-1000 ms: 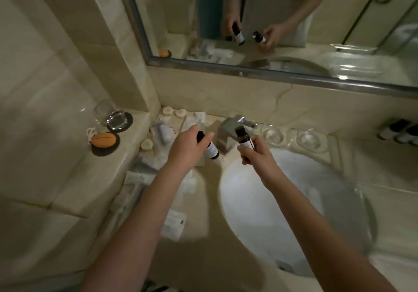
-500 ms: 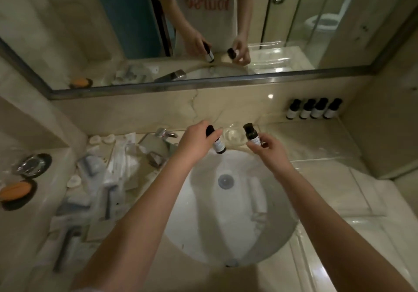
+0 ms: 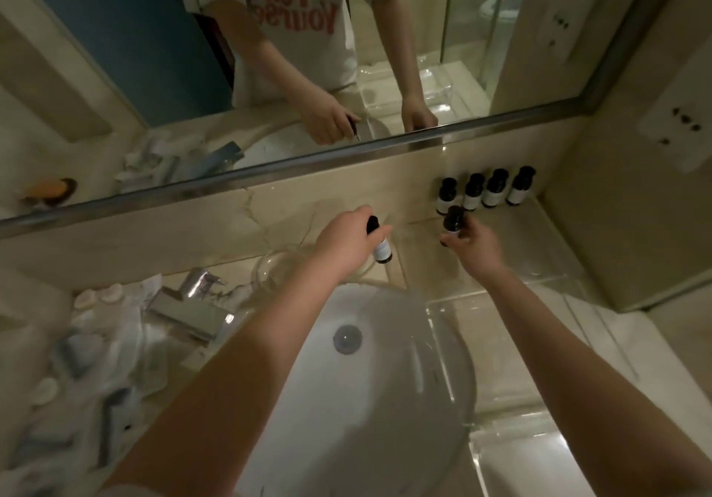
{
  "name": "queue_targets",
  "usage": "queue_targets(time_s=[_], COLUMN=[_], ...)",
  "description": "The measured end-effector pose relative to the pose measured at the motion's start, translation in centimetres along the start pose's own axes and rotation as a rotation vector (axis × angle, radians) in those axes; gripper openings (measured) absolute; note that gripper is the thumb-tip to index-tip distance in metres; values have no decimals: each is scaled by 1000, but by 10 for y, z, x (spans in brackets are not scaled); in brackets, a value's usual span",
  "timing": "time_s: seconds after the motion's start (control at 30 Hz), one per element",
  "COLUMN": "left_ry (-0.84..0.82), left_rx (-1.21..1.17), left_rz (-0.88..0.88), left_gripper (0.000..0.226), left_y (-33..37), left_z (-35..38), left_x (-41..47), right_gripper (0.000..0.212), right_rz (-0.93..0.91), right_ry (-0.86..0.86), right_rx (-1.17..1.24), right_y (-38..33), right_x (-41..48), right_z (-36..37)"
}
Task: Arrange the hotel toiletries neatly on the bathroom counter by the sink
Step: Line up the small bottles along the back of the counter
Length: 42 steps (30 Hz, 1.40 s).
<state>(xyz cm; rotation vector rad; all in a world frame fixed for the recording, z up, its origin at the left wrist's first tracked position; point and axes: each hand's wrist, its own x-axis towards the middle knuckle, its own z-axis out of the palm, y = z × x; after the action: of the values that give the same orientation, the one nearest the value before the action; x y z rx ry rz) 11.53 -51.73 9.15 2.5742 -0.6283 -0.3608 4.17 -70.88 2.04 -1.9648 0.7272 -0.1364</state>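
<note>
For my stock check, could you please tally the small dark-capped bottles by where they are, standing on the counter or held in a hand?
Standing: row of bottles by the wall: 4
Held: left-hand bottle, gripped by the left hand: 1
Held: right-hand bottle, gripped by the right hand: 1
Total: 6

The stone table [image 3: 420, 265] bears four dark bottles [image 3: 486, 191] in a row back right, scattered white packets [image 3: 115, 346] left of the sink [image 3: 366, 400].
</note>
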Motion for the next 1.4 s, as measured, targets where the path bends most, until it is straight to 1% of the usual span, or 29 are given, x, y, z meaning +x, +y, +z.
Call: queue_targets(time_s=[0.1,0.23,0.33,0.4,0.5,0.57,0.67,0.77,0.83,0.93,1.0,1.07,1.17,1.27,1.33,1.4], left_ry=[-41,-98,-143,-156,-158,-159,-170,-215,-255,-306,-318,-314,-292,-249,-221,-200], left_rx=[70,209,309,348,356,361,367,335,320,343,383,390,399,401,432,487], left_rz=[60,127,135,137,136,120,108,184,248,326,352,355,338,298,262,232], left_gripper=[29,33,34,36,38,38,44,60,66,60,54,45,30,21,21,27], left_y=[18,38,44,45,46,46,46,43,43,46,49,50,51,52,54,57], left_z=[9,22,32,38,41,40,30,17,10,5,4,5,9,13,14,14], left_x=[22,46,58,61,61,60,58,56,55,55,55,54,54,53,52,51], right_gripper=[41,40,49,50,43,37,29,20,21,31,43,48,40,31,27,24], right_rz=[-32,-114,-220,-335,-513,-569,-565,-525,-521,-531,-539,-562,-602,-579,-547,-520], right_ry=[-14,-16,15,1,-78,-137,-216,-196,-178,-155,-152,-183,-253,-276,-259,-223], right_rx=[-61,-123,-142,-178,-381,-533,-679,-805,-885,-957,-921,-851,-815,-805,-810,-827], right_y=[9,14,11,5,-5,-13,-29,-40,-45,-47,-47,-46,-44,-44,-46,-48], right_x=[8,11,10,9,17,24,28,29,30,29,26,24,25,26,25,25], right_z=[-4,-11,-21,-31,-45,-51,-54,-56,-56,-57,-59,-61,-62,-60,-58,-58])
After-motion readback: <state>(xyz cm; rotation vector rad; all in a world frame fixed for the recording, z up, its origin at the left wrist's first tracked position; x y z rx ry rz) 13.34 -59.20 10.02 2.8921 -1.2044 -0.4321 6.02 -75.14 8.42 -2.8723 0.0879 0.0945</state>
